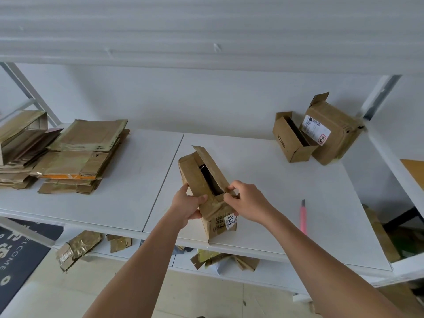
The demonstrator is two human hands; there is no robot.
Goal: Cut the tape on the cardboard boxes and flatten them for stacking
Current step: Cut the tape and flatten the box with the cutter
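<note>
A taped brown cardboard box [197, 177] with a "9213" label stands on the white shelf [137, 175] near its front edge, its top slit open and one flap raised. My left hand [187, 207] grips the box's near left side, thumb on the top. My right hand [246, 203] pinches the near end of the raised right flap. A pink utility knife [303, 216] lies on the shelf to the right of my right arm, held by neither hand.
Stacks of flattened cardboard [75, 157] lie at the shelf's left. Two unflattened boxes, a small open one [290, 143] and a bigger labelled one [332, 134], stand at the back right. Cardboard and tape scraps [75, 249] lie on the floor below.
</note>
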